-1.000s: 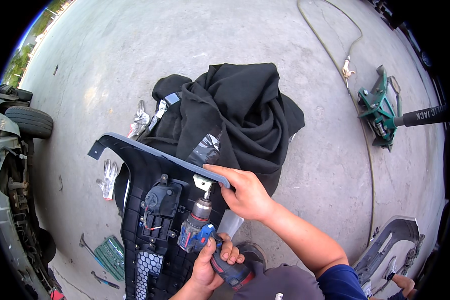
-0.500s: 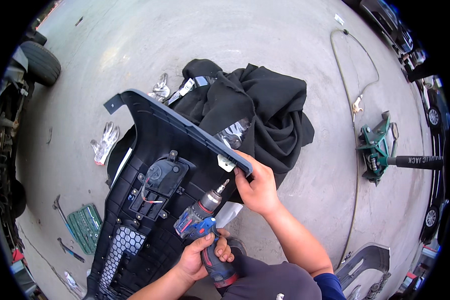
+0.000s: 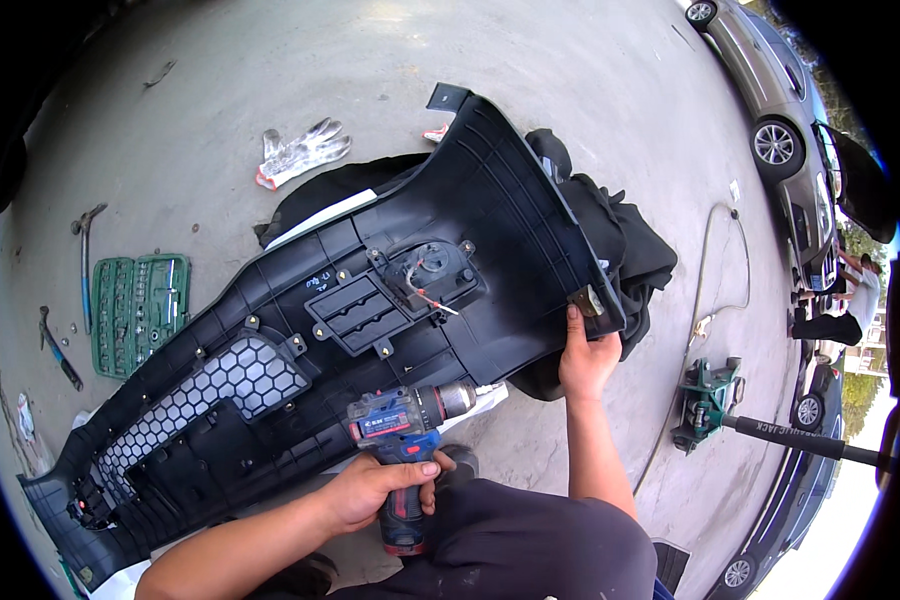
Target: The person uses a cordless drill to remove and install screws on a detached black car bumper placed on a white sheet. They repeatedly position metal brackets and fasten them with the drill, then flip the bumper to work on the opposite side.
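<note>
My left hand (image 3: 375, 490) is closed round the grip of a blue and black cordless drill (image 3: 385, 415), its chuck pointing right, over the near side of a black car bumper cover (image 3: 510, 210). The cover lies with its inner side up and carries a honeycomb mesh grille (image 3: 225, 385) and a lamp unit with a loose wire (image 3: 435, 275). At the cover's right end my right hand (image 3: 588, 360) grips the edge. Its thumb presses inside, beside a small bracket (image 3: 587, 302), and its fingers are hidden underneath.
A black cloth (image 3: 642, 240) is bunched under the cover. A work glove (image 3: 305, 152), a green socket set (image 3: 140, 315) and hammers (image 3: 87, 265) lie on the floor to the left. A green floor jack (image 3: 708, 400), a hose (image 3: 712, 225) and parked cars (image 3: 775, 140) are at right.
My view has turned, and the cover now stretches across it from lower left to upper right. The drill has swung from pointing up at the bracket to pointing right. Both hands keep their holds.
</note>
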`<state>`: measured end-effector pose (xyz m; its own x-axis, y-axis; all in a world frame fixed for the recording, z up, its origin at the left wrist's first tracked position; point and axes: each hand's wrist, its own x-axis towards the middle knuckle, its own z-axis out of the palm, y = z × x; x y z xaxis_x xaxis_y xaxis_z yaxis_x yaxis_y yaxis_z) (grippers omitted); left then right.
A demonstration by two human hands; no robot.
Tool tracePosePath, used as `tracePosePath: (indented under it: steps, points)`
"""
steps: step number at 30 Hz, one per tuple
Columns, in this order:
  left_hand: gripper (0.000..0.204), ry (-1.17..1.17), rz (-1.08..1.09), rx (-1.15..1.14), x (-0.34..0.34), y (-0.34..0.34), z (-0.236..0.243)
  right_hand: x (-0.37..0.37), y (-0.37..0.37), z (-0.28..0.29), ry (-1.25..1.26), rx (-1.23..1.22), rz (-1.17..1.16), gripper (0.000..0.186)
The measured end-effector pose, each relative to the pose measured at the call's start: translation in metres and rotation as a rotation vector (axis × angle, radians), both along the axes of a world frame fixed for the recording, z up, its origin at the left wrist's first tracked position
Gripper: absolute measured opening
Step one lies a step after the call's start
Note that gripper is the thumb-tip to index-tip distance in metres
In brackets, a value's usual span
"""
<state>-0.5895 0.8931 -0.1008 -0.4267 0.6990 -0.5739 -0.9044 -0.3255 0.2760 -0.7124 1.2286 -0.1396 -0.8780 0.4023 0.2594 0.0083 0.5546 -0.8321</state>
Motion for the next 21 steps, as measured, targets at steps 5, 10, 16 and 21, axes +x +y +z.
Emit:
tracePosePath:
  steps: [5,10,16,21]
  points:
    - [0.036,0.053,-0.027,-0.024,0.008,-0.040,0.003,0.001,0.016,0.005,-0.107,0.018,0.075,0.027]
    - [0.037,0.081,-0.028,-0.039,0.005,-0.055,0.001,-0.001,0.011,0.026,-0.218,0.028,0.062,0.023]
    - [0.034,0.113,-0.028,-0.022,0.001,-0.056,0.000,-0.002,-0.013,0.069,-0.123,0.345,0.040,0.070]
    - [0.033,0.120,-0.022,0.011,-0.001,-0.050,-0.002,-0.013,-0.016,0.081,-0.129,0.697,0.072,0.041]
